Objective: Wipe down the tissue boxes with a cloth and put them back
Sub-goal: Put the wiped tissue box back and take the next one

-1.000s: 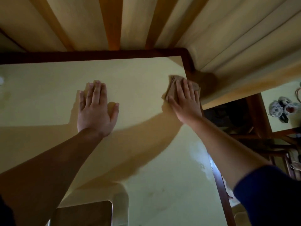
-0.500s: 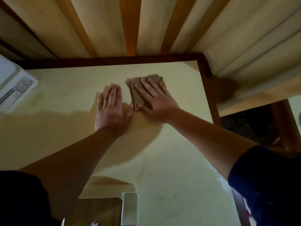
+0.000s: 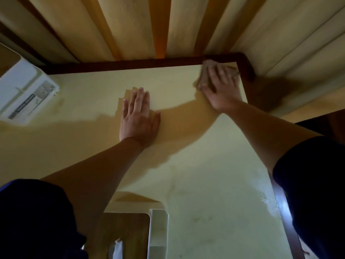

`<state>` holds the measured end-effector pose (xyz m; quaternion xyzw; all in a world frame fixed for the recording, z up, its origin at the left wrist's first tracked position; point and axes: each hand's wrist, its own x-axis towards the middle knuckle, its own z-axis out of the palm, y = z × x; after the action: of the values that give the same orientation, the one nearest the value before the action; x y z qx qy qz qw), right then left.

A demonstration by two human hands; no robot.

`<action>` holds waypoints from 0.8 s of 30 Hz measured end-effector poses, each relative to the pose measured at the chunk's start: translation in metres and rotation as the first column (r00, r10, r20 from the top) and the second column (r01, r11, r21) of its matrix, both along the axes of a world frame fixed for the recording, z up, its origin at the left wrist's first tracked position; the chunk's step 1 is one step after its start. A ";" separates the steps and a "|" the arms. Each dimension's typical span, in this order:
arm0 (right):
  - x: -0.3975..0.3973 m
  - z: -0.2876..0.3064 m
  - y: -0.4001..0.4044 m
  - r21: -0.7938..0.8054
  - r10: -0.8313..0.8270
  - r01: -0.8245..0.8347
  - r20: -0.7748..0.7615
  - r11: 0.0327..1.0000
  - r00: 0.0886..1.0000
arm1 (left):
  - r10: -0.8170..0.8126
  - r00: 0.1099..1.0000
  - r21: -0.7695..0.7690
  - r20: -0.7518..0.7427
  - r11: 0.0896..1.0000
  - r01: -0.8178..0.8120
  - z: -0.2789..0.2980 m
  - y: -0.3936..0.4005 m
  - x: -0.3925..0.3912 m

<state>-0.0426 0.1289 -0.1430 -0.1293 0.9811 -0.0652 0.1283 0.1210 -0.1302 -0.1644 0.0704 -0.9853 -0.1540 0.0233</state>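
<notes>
Obs: right hand [image 3: 218, 86] lies flat, fingers spread, pressing a brown cloth [image 3: 205, 71] against the pale yellow surface [image 3: 186, 184] at its far right corner, just beside the dark wooden edge [image 3: 242, 62]. Half a second ago the same hand and cloth were near the middle of the surface, close to the left hand; a second ago they were out toward the right edge. So the cloth is being swept side to side across the surface, and this stroke has carried it deeper into the corner.

Left hand [image 3: 139, 116] is flat, fingers straight and together, palm down on the surface, holding nothing. It has stayed planted through all three views; judged to be bracing.

A white box [image 3: 26, 92] with a printed label sits at the left edge of the view, well apart from both hands. It came into view half a second ago and now shows more fully. Cannot say whether it is a tissue box.

Lower down, a white plastic frame [image 3: 158, 230] stands at the near edge of the surface.

Judgement: the wiping in hand is of the surface itself, not of a box. Box cleaning and replacing appear not yet done from here; the white box is untouched.
</notes>
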 end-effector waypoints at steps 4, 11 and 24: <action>0.029 -0.002 0.027 0.015 -0.126 0.125 0.037 0.992 0.991 | -0.002 1.000 -0.003 0.025 1.000 0.002 0.002 0.000 0.002; 0.135 -0.004 0.027 0.010 0.178 -0.178 0.029 0.984 0.984 | -0.014 0.998 -0.021 0.068 1.000 0.015 0.007 0.002 0.006; 0.213 0.007 0.010 0.011 0.132 -0.135 0.150 0.991 0.980 | 0.029 0.927 -0.020 0.374 1.000 -0.024 0.077 0.020 0.034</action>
<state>0.1707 0.1386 -0.1360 -0.1884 0.9585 -0.0556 0.2069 0.1548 -0.1100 -0.0878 0.1115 -0.9718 -0.1300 -0.1621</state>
